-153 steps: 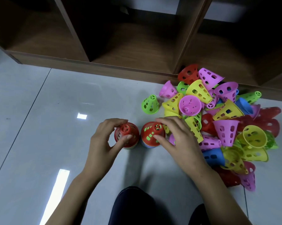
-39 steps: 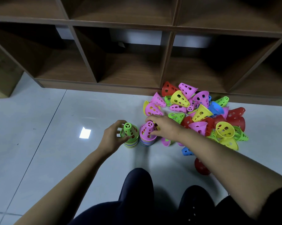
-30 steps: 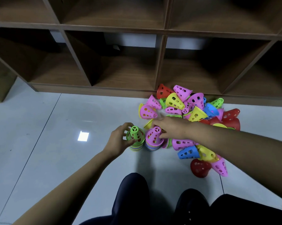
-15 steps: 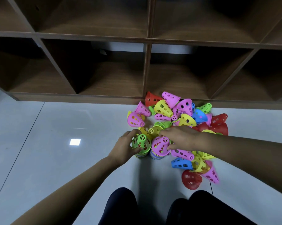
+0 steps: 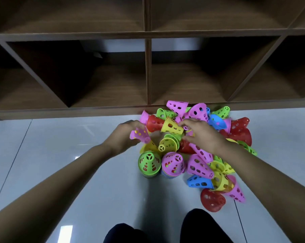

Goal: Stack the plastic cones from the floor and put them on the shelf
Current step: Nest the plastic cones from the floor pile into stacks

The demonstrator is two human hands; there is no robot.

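Holed, bright cones [image 5: 200,166] lay heaped on the floor [image 5: 69,137] by the shelf [image 5: 148,72] beside two upright stacks [image 5: 149,163], the left hand [image 5: 124,136] pinching a blurred pink cone [image 5: 140,135], the right hand [image 5: 203,135] curled over a yellow cone [image 5: 171,127], its grip unclear.

Left grip [image 5: 124,136] holds pink cone [image 5: 141,135] at left edge of pile. Right grip [image 5: 203,135] over loose cones [image 5: 240,133], fingertips at narrow end of yellow cone [image 5: 171,126]; hold unclear. Green-topped stack [image 5: 149,163] and pink-topped stack [image 5: 172,163] upright, side by side on floor [image 5: 60,146]. Pile reaches wooden shelf [image 5: 95,111] base.
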